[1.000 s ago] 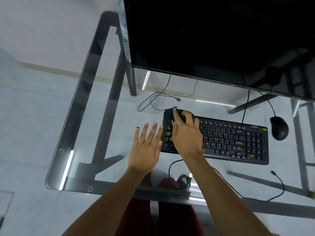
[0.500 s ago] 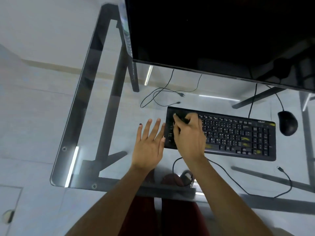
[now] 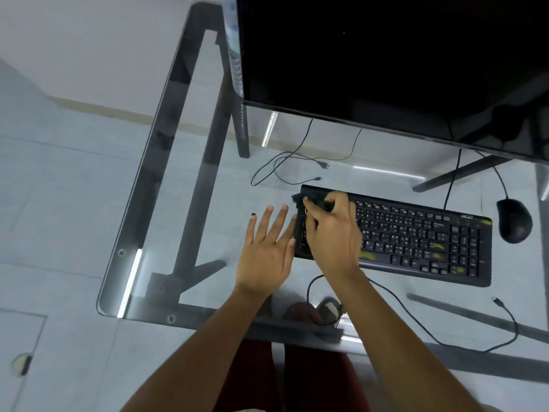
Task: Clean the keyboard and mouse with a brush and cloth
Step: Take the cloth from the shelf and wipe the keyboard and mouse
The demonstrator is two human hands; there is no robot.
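A black keyboard (image 3: 416,239) with yellow smudges lies on the glass desk (image 3: 166,162). My right hand (image 3: 332,230) grips a dark cloth (image 3: 315,202) and presses it on the keyboard's far left corner. My left hand (image 3: 267,248) lies flat on the glass with fingers spread, its fingertips against the keyboard's left edge. A black mouse (image 3: 514,220) sits to the right of the keyboard. No brush is visible.
A large black monitor (image 3: 386,60) stands behind the keyboard. Loose cables (image 3: 285,165) lie on the glass behind the keyboard, and another cable (image 3: 416,325) with a USB plug trails in front. The desk's front edge is close to my forearms.
My right hand keeps rubbing the cloth over the keyboard's left end, with small shifts forward and back. My left hand stays flat beside the keyboard. The camera view has shifted a little.
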